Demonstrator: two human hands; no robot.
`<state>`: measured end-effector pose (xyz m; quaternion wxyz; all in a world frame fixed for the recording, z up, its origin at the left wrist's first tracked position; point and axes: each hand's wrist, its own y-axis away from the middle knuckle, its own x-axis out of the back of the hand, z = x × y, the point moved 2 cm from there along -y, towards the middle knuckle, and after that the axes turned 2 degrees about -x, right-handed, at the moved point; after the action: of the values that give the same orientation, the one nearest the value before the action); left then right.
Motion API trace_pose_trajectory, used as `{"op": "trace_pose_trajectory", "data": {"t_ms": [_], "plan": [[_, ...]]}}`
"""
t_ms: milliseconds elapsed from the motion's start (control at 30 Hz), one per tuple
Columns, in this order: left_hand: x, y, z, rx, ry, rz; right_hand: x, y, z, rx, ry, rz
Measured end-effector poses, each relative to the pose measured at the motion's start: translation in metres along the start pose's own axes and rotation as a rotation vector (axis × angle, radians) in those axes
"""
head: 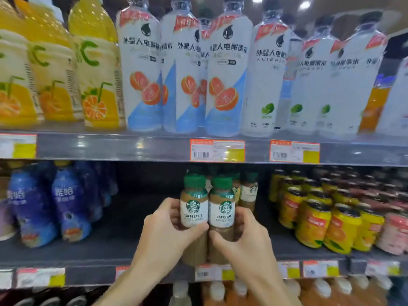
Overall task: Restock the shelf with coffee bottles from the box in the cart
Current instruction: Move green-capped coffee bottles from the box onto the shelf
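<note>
Facing a dark store shelf (123, 228) with a glossy price rail, you grasp two coffee bottles. Your left hand (164, 228) wraps one smooth green-capped bottle (194, 208), your right hand (247, 237) its twin (221, 212) (touching, upright on the shelf).

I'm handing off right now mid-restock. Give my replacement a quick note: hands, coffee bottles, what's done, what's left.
Left hand: grip on the left latte bottle.
Right hand: grip on the right latte bottle.
Both bottles are upright, side by side at the front of the middle shelf.
Done: more coffee bottles already stand behind them.
Left: let go of these two, then fill the bare gap to their left. The cart and box are out of view, so remaining stock is unknown.
</note>
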<state>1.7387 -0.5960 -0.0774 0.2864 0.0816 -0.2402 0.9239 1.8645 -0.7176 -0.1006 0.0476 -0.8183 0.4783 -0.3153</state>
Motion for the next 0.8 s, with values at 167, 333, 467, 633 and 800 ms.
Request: {"op": "trace_pose_trajectory", "data": {"t_ms": [167,333,467,633,800], "plan": [[0.0,-0.018,-0.027,0.071,0.014,0.028,-0.029,-0.013,0.01,-0.036,-0.024,-0.009],[-0.005,-0.024,-0.05,0.11,0.037,0.014,-0.05,-0.017,0.025,-0.065,-0.035,-0.012],[-0.008,-0.027,-0.06,0.118,0.041,0.011,-0.057,-0.02,0.031,-0.066,-0.069,-0.002],[-0.011,-0.024,-0.069,0.114,0.007,-0.008,-0.064,-0.02,0.042,-0.101,-0.094,0.014],[-0.016,-0.02,-0.075,0.102,-0.07,-0.009,-0.078,-0.012,0.054,-0.14,-0.014,0.008]]}}
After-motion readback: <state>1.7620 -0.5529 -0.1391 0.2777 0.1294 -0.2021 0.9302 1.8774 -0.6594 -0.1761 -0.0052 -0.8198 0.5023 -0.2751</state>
